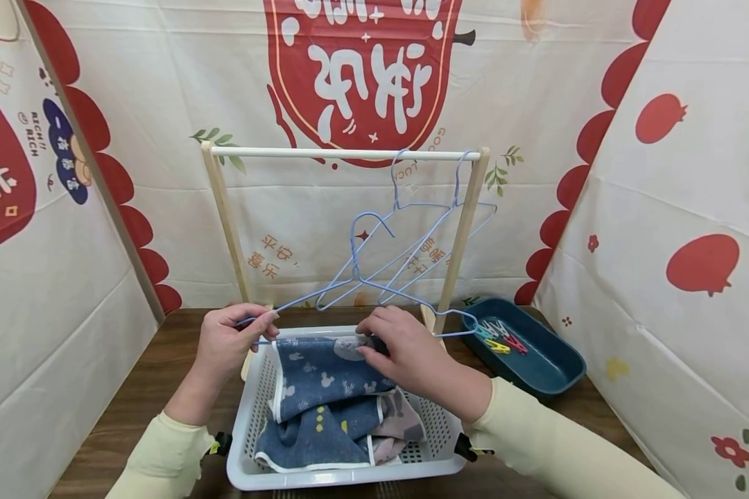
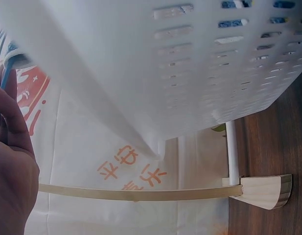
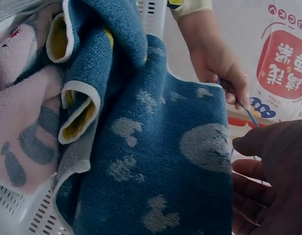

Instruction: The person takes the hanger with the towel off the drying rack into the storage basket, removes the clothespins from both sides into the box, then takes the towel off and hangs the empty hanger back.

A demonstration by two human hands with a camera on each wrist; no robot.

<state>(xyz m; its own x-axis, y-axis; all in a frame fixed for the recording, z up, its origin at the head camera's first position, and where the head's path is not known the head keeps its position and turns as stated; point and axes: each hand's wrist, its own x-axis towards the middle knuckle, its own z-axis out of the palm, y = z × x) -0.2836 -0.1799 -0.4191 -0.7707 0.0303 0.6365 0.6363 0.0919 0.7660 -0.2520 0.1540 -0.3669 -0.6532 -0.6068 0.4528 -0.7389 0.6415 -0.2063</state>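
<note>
A blue wire hanger (image 1: 315, 296) is held upright over the basket, its hook pointing up. My left hand (image 1: 232, 341) pinches its left corner; the left wrist view shows the fingers (image 2: 12, 110) around the blue wire. A blue towel (image 1: 324, 374) with pale mouse-head patterns and white trim hangs from the hanger's lower bar, its lower part bunched in the basket. My right hand (image 1: 406, 346) grips the towel's top edge at the bar, near the middle of the hanger. In the right wrist view its curled fingers (image 3: 251, 169) lie beside that towel edge.
A white perforated basket (image 1: 343, 479) sits on the brown table, holding a pink-and-grey towel (image 1: 399, 423) too. Behind stands a wooden rack with a white rod (image 1: 324, 152) and two blue hangers (image 1: 457, 184). Right of it, a dark teal tray (image 1: 555, 353) contains colored clips (image 1: 499, 346).
</note>
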